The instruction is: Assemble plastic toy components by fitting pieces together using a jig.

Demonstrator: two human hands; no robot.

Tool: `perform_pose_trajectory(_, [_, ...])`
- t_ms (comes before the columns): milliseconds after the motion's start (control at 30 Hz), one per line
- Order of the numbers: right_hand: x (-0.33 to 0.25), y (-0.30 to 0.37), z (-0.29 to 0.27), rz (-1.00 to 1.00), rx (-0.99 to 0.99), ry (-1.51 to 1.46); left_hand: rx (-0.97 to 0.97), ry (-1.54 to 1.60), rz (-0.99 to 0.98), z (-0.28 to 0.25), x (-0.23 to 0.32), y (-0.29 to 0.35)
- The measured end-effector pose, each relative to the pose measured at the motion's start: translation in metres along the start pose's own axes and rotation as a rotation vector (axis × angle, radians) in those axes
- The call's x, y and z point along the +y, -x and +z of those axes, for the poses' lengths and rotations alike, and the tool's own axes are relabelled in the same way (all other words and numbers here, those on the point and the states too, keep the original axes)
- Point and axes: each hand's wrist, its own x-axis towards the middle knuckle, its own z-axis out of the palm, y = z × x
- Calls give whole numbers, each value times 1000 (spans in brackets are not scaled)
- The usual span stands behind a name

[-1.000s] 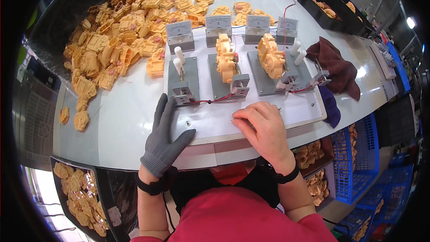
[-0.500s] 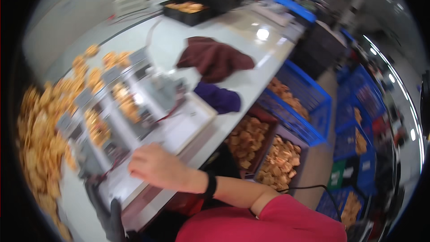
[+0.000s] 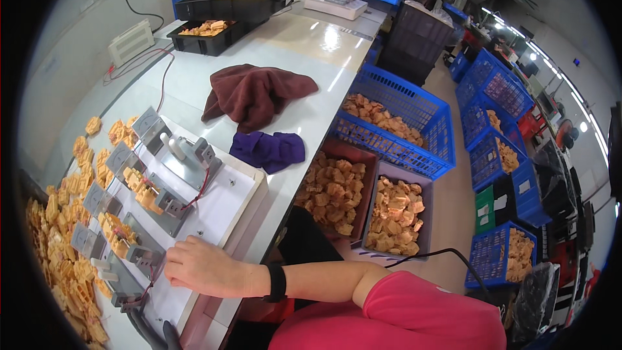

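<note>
My right hand, bare with a black band at the wrist, is over the front part of a white board. Its fingers are curled together; their tips are hidden. In a dark grey glove, my left hand reaches the front end of the nearest grey metal fixture, thumb apart from the fingers. Several such fixtures stand in a row on the board, with thin red wires. Ridged tan-yellow parts sit in the two middle fixtures, one part nearer and another part farther. White knobs show on the far fixture.
Loose tan-yellow parts heap along the left. Beyond the board lie a purple cloth and a brown cloth. Black trays stand at the back. Blue crates and a lilac bin with similar parts are right of the table.
The view has swung and become sharper, so the table sits lower and farther left. Both hands keep about the same places at the fixtures.
</note>
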Motion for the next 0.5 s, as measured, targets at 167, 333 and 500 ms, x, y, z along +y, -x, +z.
perform_pose_trajectory(167, [-3, 0, 2, 32, -23, 6, -16, -5, -12, -2, 5, 0])
perform_pose_trajectory(333, [-4, -1, 3, 32, -8, 25, -6, 20, -14, -2, 5, 0])
perform_pose_trajectory(500, [-2, 0, 4, 23, 5, 23, -30, 33, -7, -2, 8, -1])
